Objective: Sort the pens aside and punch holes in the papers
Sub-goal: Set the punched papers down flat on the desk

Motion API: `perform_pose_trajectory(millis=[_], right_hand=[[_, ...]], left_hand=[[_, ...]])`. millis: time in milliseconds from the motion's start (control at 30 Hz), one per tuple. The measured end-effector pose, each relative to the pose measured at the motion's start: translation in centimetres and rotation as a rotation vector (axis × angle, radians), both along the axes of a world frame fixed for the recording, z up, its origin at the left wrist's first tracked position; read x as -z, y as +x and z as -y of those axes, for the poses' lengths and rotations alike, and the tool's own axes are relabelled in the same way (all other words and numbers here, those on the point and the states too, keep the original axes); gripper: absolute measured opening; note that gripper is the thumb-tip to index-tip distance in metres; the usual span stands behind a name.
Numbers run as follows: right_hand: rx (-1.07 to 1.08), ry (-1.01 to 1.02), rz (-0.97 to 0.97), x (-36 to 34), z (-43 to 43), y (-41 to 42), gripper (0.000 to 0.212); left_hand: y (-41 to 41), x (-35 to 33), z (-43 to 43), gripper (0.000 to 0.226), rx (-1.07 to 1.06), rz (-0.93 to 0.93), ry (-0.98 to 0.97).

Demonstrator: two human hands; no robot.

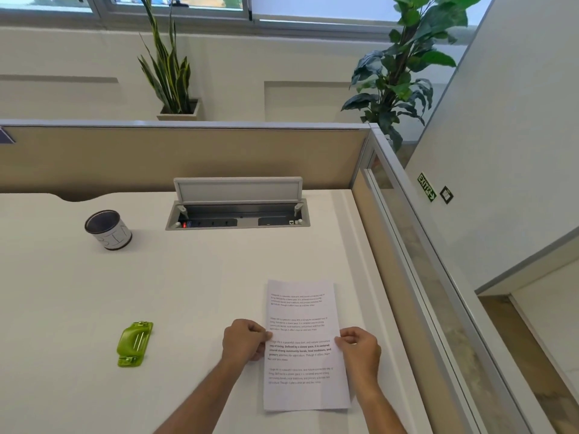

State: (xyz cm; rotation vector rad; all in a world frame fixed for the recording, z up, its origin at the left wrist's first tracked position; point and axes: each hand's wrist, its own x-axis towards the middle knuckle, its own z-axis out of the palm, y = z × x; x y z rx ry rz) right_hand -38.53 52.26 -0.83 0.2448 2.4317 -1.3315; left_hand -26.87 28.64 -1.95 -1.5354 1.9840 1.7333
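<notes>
A printed sheet of paper (pixel 302 311) lies lengthwise on the white desk (pixel 194 277), near the right side. My left hand (pixel 242 339) pinches its left edge about halfway down. My right hand (pixel 358 346) pinches the right edge at the same height. A green hole punch (pixel 135 343) lies on the desk to the left of my left hand, apart from the paper. A round pen cup (pixel 108 229) with a white label stands at the back left; no pens show in it or on the desk.
An open cable box (pixel 238 211) with its lid up is set into the desk at the back. Beige partitions (pixel 188 155) close the desk off behind and to the right. Two potted plants stand beyond them.
</notes>
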Motion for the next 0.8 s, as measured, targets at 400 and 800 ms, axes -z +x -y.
perform_pose_trajectory(millis=[400,800], right_hand=[[-0.086,0.134,-0.037,1.1,-0.1,0.1,0.014],[-0.125,0.183,-0.294,0.4,1.6,3.4,0.026]], left_hand=[[0.7,1.3,-0.2,0.020,0.037,0.051,-0.132],[7.7,-2.3,6.0,0.017,0.081,-0.094,-0.322]])
